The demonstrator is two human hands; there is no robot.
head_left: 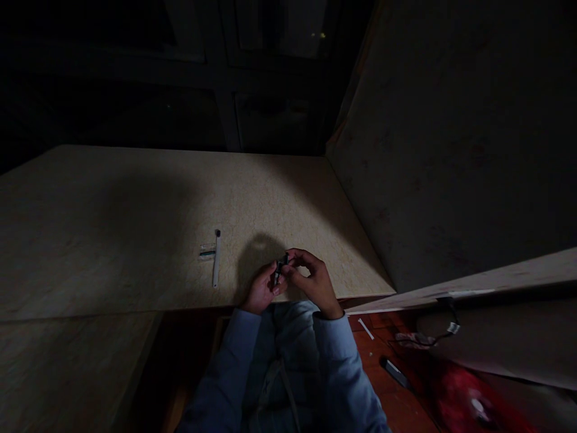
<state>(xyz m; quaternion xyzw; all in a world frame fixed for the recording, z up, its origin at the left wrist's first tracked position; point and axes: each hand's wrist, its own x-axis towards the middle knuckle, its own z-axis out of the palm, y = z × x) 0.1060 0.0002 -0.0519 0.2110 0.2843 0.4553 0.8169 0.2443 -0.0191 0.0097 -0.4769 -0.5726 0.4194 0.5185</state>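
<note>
Close together above the front edge of the table, my two hands meet around a small dark object [278,270] with a light strip along it. Its kind cannot be made out in the dim light. My left hand [261,290] pinches its lower part between thumb and fingers. On the other side, my right hand [311,276] is closed with thumb and fingertips on a dark piece at its upper end. Whether the two pieces are joined is hidden by the fingers.
Left of my hands, a slim white stick with a dark head, like a toothbrush [216,261], lies on the table [148,240]. A clear packet [207,252] with a dark strip touches it. A wall [451,150] bounds the right; a dark device [395,373] lies on the floor.
</note>
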